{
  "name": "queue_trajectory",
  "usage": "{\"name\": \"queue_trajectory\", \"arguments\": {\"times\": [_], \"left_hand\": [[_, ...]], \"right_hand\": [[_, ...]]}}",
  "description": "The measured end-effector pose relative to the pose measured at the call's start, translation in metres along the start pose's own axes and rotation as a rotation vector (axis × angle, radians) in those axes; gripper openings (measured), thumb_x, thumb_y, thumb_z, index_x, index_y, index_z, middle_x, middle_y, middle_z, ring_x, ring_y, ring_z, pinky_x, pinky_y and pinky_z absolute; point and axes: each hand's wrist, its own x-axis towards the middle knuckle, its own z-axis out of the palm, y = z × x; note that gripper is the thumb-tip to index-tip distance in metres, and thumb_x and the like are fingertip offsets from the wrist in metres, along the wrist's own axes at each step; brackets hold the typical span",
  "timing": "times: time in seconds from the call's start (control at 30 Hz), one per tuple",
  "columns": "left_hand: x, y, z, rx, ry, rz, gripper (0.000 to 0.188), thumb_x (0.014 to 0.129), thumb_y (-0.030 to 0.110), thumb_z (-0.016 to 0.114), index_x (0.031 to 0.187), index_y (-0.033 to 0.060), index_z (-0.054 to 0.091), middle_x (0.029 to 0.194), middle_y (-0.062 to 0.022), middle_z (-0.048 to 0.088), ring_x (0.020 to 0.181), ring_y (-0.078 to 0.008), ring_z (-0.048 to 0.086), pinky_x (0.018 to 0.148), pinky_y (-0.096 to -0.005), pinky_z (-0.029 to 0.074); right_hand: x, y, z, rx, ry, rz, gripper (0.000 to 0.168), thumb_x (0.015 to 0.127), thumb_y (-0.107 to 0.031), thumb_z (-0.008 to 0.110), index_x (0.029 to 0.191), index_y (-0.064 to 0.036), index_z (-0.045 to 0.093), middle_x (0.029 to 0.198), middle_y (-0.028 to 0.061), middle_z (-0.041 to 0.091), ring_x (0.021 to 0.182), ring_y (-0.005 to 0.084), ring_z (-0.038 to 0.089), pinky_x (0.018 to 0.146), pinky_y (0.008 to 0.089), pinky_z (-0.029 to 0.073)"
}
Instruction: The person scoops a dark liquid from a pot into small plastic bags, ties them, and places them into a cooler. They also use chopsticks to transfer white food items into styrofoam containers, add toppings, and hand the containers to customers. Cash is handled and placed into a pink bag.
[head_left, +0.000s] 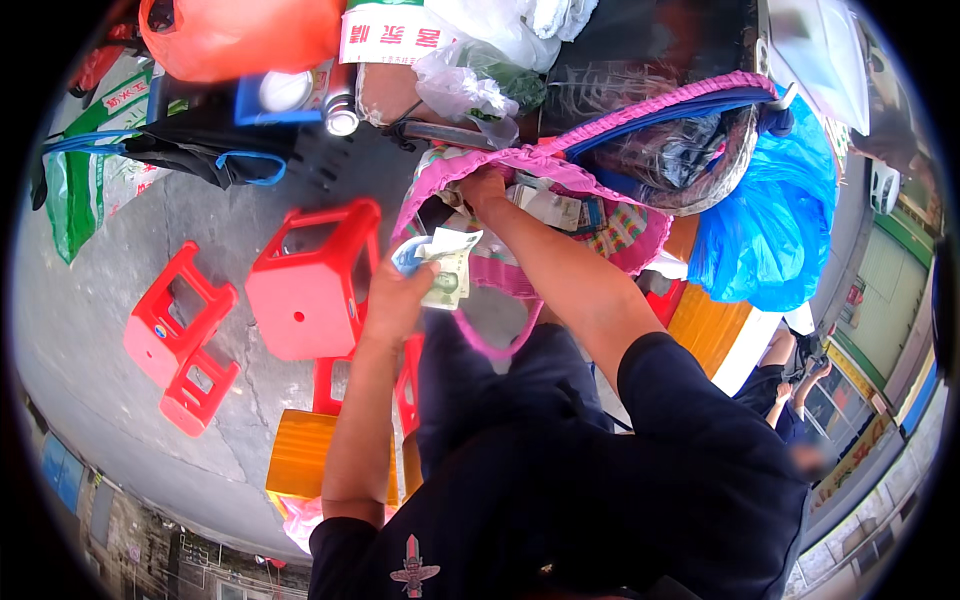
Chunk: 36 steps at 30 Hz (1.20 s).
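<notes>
My left hand (403, 296) holds several banknotes (448, 279) at the near left rim of a pink woven bag (504, 279). Greenish notes lie uppermost, with a bluish one tucked by the thumb. My right hand (484, 186) reaches down inside the bag, its fingertips hidden. Beside the right wrist, a bundle of paper pieces (553, 208) and other small items lie in the bag. A dark flat object (435, 215) shows near the bag's left side. One pink handle (660, 105) stretches up to a hook; the other droops toward my legs.
Red plastic stools (300, 307) stand on the concrete to the left, near a wooden stool (300, 454). A blue plastic bag (780, 217) hangs at right. Ahead are a steel flask (341, 112) and an orange bag (247, 34). A seated person (787, 405) is at far right.
</notes>
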Motion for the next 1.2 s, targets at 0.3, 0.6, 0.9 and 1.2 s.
{"name": "queue_trajectory", "arguments": {"times": [0.3,0.6,0.9,1.2], "left_hand": [[-0.008,0.006,-0.003,0.053,0.017,0.047,0.032,0.091,-0.002,0.066,0.123,-0.0010,0.064,0.109,-0.0040,0.069,0.096,-0.0107,0.065,0.084,-0.0277,0.054],[-0.012,-0.002,-0.012,-0.004,0.035,0.052,0.033,0.091,-0.003,0.066,0.124,-0.0007,0.063,0.109,-0.0039,0.069,0.095,-0.0099,0.065,0.083,-0.0270,0.054],[-0.015,0.013,-0.008,-0.097,0.063,0.051,0.034,0.091,-0.004,0.063,0.125,-0.0032,0.061,0.110,-0.0070,0.069,0.096,-0.0138,0.067,0.084,-0.0301,0.056],[-0.008,0.038,0.012,-0.011,0.088,0.241,0.036,0.090,-0.006,0.062,0.126,-0.0041,0.058,0.112,-0.0085,0.068,0.098,-0.0144,0.066,0.086,-0.0297,0.054]], "right_hand": [[0.015,-0.009,0.023,0.176,0.014,0.380,0.031,0.093,-0.027,0.060,0.112,-0.008,0.075,0.119,0.0156,0.073,0.110,0.0327,0.071,0.091,0.0431,0.057],[-0.015,-0.066,-0.016,0.281,0.104,0.486,0.035,0.096,-0.032,0.058,0.114,-0.008,0.075,0.121,0.0182,0.072,0.112,0.0329,0.071,0.091,0.0425,0.058],[-0.065,-0.011,-0.037,0.229,0.342,0.138,0.018,0.089,-0.022,0.067,0.100,-0.008,0.069,0.098,0.0237,0.072,0.095,0.0401,0.071,0.082,0.0487,0.055],[-0.180,-0.011,-0.183,0.443,0.437,-0.330,0.007,0.093,-0.007,0.068,0.094,-0.003,0.062,0.084,0.0131,0.070,0.074,0.0205,0.067,0.068,0.0334,0.052]]}}
